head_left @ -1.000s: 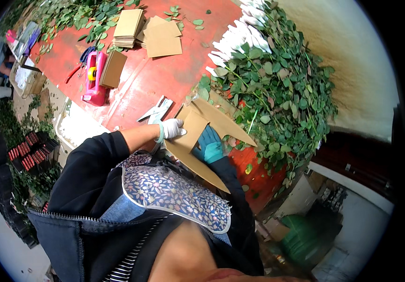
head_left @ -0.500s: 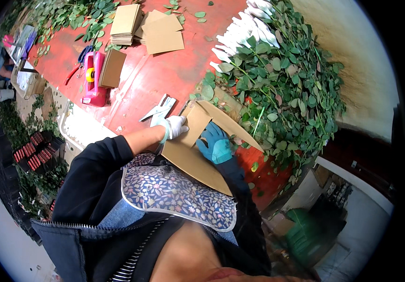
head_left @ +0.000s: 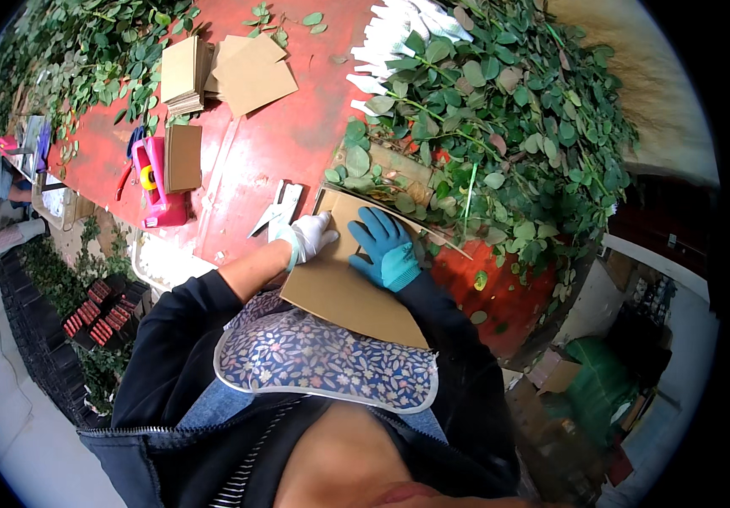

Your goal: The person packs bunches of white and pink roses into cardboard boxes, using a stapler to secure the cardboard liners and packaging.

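A brown cardboard sheet (head_left: pixel 344 292) with folded panels lies at the table's near edge, its lower part against my apron. My left hand (head_left: pixel 312 239), in a white glove, rests on its left side with the fingers lying over the panel. In a blue-teal glove, my right hand (head_left: pixel 382 251) presses flat on the right side, fingers spread. The far flap is seen almost edge-on beyond both hands. A light grey, flat-armed tool (head_left: pixel 280 207) lies just past my left wrist.
A pink tape dispenser (head_left: pixel 153 182) stands left beside brown cards (head_left: pixel 183 158). Farther back are a card stack (head_left: pixel 183 74) and loose cards (head_left: pixel 255 76). Leafy stems (head_left: pixel 500 127) with white-wrapped tips (head_left: pixel 403 38) heap the right side. Black crates (head_left: pixel 35 339) stand on the floor left.
The far cardboard flap has gone from standing broad to nearly edge-on. My right hand has spread out flatter on the panel, and my left hand has shifted slightly. The whole view has turned a little.
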The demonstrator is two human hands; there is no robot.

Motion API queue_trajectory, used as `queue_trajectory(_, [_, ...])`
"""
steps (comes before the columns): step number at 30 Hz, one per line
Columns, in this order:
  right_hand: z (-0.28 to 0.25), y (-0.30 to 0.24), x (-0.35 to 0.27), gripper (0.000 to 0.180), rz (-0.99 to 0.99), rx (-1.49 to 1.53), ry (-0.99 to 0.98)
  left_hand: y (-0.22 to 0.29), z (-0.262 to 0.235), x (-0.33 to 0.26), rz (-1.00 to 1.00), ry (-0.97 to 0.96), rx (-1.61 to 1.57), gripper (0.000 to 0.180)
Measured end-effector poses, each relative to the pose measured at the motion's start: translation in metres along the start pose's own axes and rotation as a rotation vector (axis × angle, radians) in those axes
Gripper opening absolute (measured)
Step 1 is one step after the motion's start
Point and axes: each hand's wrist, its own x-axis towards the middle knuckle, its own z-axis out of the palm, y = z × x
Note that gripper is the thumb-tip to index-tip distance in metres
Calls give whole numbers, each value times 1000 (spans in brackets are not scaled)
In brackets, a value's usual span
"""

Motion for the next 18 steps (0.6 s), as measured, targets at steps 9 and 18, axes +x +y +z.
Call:
queue_trajectory(9, [-2, -1, -4, 61, 85, -26, -91, 24, -22, -9, -32, -143, 304, 54])
queue_trajectory(18, [-1, -2, -3, 67, 118, -24, -255, 46, -34, -11, -76, -185, 419, 45])
